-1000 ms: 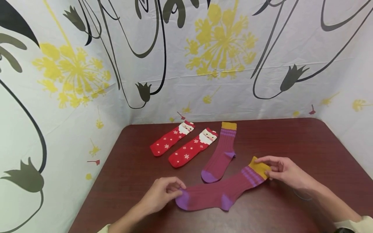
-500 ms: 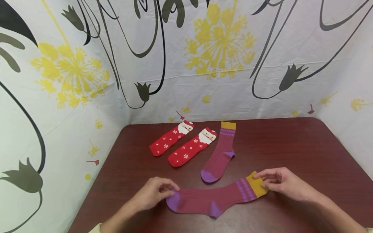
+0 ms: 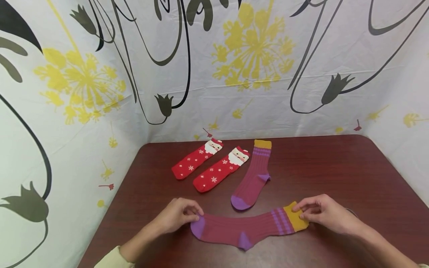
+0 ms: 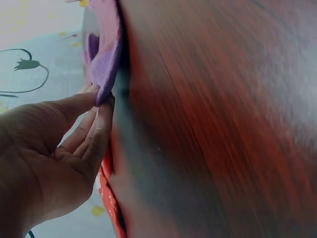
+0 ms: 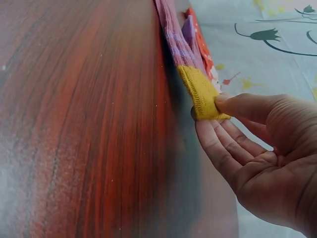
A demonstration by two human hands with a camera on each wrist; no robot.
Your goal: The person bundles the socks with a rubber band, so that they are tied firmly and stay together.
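A maroon ribbed sock [image 3: 231, 229] with purple toe and heel and a yellow cuff stretches sideways between both hands, close over the table. My left hand [image 3: 177, 215] pinches its purple toe [image 4: 105, 72] between thumb and fingers. At the other end my right hand [image 3: 323, 211] pinches the yellow cuff [image 5: 200, 94], thumb on one face and fingers on the other. Just beyond lies a matching maroon sock [image 3: 253, 175], flat, its yellow cuff pointing away from me.
Two red socks with Santa faces and snowflakes, a left one [image 3: 194, 160] and a right one [image 3: 219, 171], lie slanted at the back left of the dark brown table [image 3: 328, 167]. A white patterned cloth [image 3: 201, 74] hangs behind the table and along its sides.
The held sock has come nearer to me and slightly left, and it lies straighter across. Both hands keep their pinch on it. The other socks stay put.
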